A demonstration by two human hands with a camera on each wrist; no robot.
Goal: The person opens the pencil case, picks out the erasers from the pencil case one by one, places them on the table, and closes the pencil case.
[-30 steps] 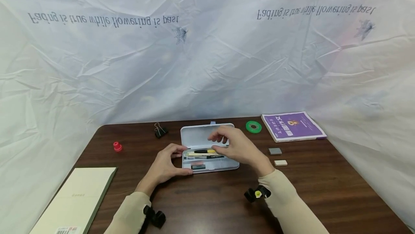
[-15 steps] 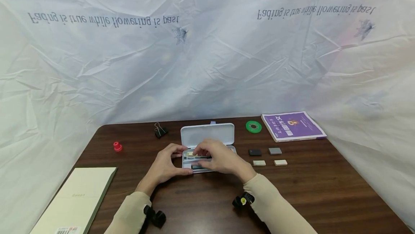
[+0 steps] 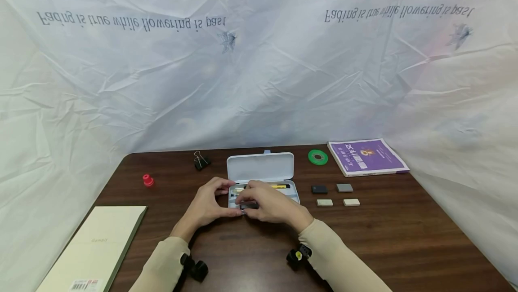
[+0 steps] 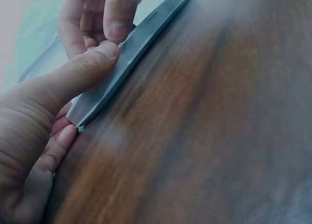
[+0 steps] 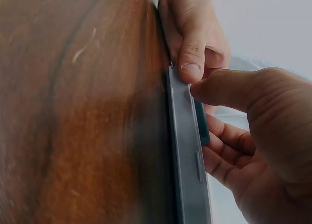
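Observation:
A pale grey pencil case (image 3: 260, 168) stands with its lid up at the back middle of the table. Pens lie in its rear compartment, a yellow and black pen (image 3: 280, 186) among them. My left hand (image 3: 207, 198) grips the case's left end, thumb on the front wall and fingers behind. Reaching into the front compartment, my right hand (image 3: 269, 201) has thumb and fingers around a small dark eraser (image 3: 248, 205). In the right wrist view this eraser (image 5: 201, 124) sticks up past the case's front wall, and the two thumbs nearly meet at the rim.
Right of the case lie a black eraser (image 3: 319, 189), a grey eraser (image 3: 345, 188) and two whitish erasers (image 3: 324, 202). Behind them are a green tape roll (image 3: 317, 157) and a purple book (image 3: 367, 157). Leftward are a binder clip (image 3: 201, 161), a red stopper-like piece (image 3: 148, 180) and a cream notebook (image 3: 95, 242).
My right hand has moved left and down from above the pens to the dark eraser in the front compartment, uncovering two erasers on the table. My left hand keeps its grip on the case.

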